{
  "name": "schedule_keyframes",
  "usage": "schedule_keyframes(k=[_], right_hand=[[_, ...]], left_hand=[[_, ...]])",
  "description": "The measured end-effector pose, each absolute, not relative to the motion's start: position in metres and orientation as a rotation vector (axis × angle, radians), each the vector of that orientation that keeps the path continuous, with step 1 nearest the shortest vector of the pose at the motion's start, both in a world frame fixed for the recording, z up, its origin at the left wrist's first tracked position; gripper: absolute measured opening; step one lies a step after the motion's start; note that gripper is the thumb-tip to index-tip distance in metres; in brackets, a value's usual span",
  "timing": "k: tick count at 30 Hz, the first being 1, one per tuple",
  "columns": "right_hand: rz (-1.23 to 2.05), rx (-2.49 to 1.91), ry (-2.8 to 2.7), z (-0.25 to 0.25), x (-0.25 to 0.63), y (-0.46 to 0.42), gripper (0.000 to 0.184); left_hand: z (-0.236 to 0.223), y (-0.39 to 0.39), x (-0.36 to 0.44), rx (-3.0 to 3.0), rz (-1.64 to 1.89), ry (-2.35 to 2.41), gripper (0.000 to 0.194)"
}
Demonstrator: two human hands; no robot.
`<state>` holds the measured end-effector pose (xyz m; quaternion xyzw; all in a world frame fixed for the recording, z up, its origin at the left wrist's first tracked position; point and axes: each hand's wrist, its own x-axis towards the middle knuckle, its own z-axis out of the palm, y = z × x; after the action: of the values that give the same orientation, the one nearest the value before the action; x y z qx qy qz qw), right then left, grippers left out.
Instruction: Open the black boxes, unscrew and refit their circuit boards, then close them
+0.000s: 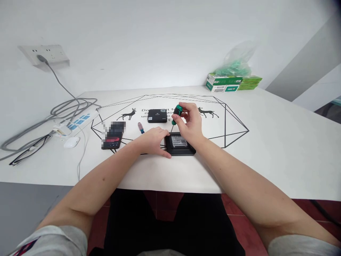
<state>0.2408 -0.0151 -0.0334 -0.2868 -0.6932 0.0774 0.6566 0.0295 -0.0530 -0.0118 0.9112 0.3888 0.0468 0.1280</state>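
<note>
In my right hand (192,122) is a screwdriver (177,113) with a green and black handle, held upright with a slight tilt. Its thin shaft reaches down to the upper left corner of a flat black plastic box (182,152), which lies on the table with a white printed label facing up. The fingers and thumb of my left hand (153,140) grip the left edge of this box. A second, smaller black box (157,116) lies just behind. Left of my left hand rests a short screwdriver (141,127) with a reddish and blue handle.
A phone (114,136) with a partly blurred screen lies to the left. Beyond it are a power strip (80,122), coiled grey cable (71,106), glasses (30,149) and a white mouse-like object (71,142). Green and white boxes (226,81) under a plastic bag (237,62) stand back right.
</note>
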Motion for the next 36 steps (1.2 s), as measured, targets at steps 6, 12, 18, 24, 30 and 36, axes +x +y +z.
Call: schedule_keyframes(k=[6,12,18,24,30,36], right_hand=[[0.19,-0.558,-1.652,-0.025,0.241,-0.023,0.033],[0.471,-0.583,-1.671,-0.026,0.238,-0.026,0.037],[0.231,-0.634,-1.666,-0.023,0.242,-0.024,0.036],[0.283,-0.596,-1.723,-0.016,0.243,-0.026,0.037],[0.558,-0.615,-1.609,-0.022,0.239,-0.023,0.043],[0.634,-0.534,-1.62,-0.02,0.237,-0.028,0.034]], left_hand=[[-0.009,-0.055,0.03,2.629,0.139,1.135,0.092],[-0.009,-0.054,0.03,2.614,0.139,1.136,0.092],[-0.013,-0.051,0.027,2.624,0.143,1.116,0.094],[-0.01,-0.053,0.028,2.607,0.15,1.122,0.092],[-0.009,-0.054,0.028,2.612,0.138,1.124,0.09],[-0.009,-0.053,0.028,2.62,0.117,1.134,0.093]])
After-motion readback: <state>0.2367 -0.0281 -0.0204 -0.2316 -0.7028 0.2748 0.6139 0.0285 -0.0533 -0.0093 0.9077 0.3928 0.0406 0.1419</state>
